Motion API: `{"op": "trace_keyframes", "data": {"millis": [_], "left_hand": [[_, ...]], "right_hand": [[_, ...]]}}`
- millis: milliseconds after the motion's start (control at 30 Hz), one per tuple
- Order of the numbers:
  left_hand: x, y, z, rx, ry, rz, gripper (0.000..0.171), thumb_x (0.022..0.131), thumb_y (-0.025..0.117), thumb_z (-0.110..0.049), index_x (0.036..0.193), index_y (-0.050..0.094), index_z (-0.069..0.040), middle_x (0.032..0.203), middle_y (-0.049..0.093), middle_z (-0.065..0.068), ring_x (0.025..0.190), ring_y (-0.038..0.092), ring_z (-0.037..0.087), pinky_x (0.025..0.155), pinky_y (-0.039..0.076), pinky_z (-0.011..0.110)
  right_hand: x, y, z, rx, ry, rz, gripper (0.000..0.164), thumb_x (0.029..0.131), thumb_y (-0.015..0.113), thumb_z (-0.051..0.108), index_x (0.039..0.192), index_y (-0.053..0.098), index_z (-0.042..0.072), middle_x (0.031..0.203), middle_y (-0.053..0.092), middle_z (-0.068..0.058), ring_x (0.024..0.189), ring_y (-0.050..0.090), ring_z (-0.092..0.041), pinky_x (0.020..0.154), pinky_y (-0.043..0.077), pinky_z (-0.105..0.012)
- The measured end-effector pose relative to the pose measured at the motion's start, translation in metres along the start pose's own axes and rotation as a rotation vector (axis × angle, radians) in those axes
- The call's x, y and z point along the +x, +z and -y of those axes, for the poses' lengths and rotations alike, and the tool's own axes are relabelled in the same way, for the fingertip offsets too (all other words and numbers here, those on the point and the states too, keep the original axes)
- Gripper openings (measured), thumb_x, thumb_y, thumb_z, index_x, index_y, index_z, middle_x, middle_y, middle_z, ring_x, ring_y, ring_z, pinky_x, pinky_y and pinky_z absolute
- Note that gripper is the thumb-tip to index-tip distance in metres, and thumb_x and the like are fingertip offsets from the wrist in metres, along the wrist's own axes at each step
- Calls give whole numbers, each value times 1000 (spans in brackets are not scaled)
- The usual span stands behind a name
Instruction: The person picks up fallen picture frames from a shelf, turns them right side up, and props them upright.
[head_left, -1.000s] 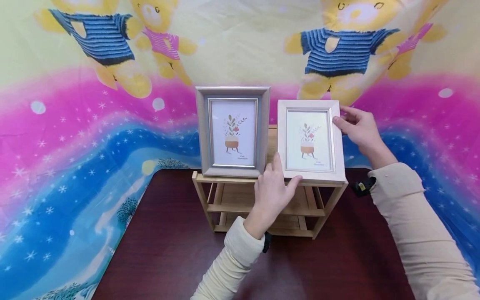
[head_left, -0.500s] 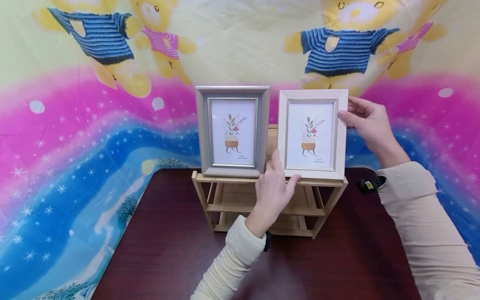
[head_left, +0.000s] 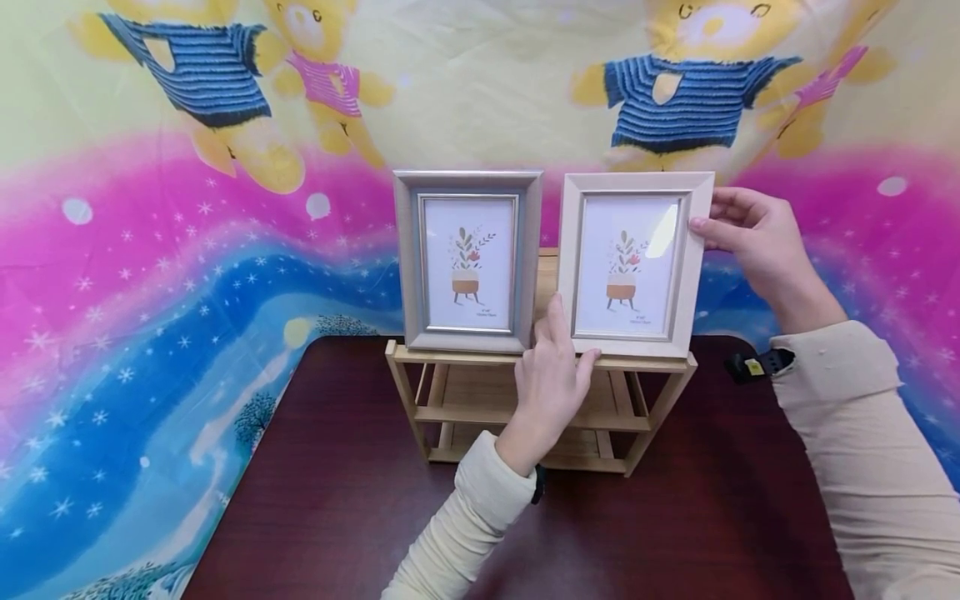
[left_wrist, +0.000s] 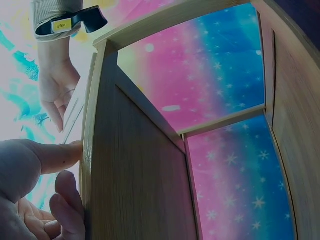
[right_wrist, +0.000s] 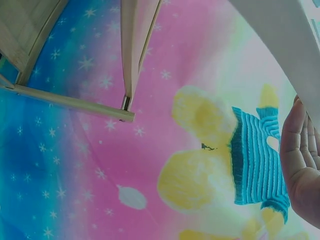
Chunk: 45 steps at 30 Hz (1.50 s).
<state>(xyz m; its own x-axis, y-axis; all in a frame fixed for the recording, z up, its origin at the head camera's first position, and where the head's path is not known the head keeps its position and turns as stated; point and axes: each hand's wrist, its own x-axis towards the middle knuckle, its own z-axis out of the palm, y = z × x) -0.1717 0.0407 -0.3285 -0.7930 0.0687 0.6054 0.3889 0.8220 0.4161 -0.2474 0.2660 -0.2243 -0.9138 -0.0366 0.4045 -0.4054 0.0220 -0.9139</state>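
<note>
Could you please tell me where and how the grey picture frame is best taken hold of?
I'd suggest gripping the grey picture frame by its left border, coming from the left, thumb in front and fingers behind. It stands on the wooden rack with that side free, while the white frame and the left hand crowd its right side.

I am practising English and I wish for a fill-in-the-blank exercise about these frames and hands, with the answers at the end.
1. The gray frame stands on the ____ level of the wooden rack.
2. The right hand pinches the white frame, with its ____ at the front and its other fingers behind.
3. The left hand points upward near the gap ____ the two frames.
4. The printed plant pot stands on ____.

Missing words: top; thumb; between; legs.
</note>
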Motion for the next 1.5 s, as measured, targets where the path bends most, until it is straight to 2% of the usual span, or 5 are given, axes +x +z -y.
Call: {"op": "trace_keyframes", "data": {"millis": [433,567,767,1133,1500], "left_hand": [[0,-14,5,64,127,-56,67,80,69,-25,133,37,0,85,62,9,41,42,9,36,32,15],[7,-26,6,1,231,-176,59,77,71,-16,126,46,5,100,62,16,71,62,20,59,52,23],[22,-31,3,-140,295,-191,67,76,71,-10,130,37,11,118,54,23,103,57,30,85,48,31],[27,-27,3,-181,228,-59,68,80,62,0,138,27,6,121,52,22,72,61,25,63,52,28],[28,-23,5,-110,294,-96,67,78,63,3,137,32,6,104,57,18,83,60,23,73,51,25]], "right_hand": [[-2,1,4,76,-103,21,32,80,64,-4,111,63,3,88,64,-4,75,63,-10,64,50,-16],[-3,-1,4,91,-125,28,33,80,62,-7,111,63,2,88,65,-4,75,63,-11,65,50,-17],[-5,-3,4,115,-157,34,34,80,61,-10,112,63,0,88,66,-5,75,63,-12,66,51,-17],[-6,-4,4,119,-187,68,37,80,58,-12,116,60,-2,93,66,-6,79,63,-14,68,50,-17],[2,-6,4,65,-159,66,38,81,60,-10,118,60,1,97,66,-4,82,62,-14,69,50,-16]]}}
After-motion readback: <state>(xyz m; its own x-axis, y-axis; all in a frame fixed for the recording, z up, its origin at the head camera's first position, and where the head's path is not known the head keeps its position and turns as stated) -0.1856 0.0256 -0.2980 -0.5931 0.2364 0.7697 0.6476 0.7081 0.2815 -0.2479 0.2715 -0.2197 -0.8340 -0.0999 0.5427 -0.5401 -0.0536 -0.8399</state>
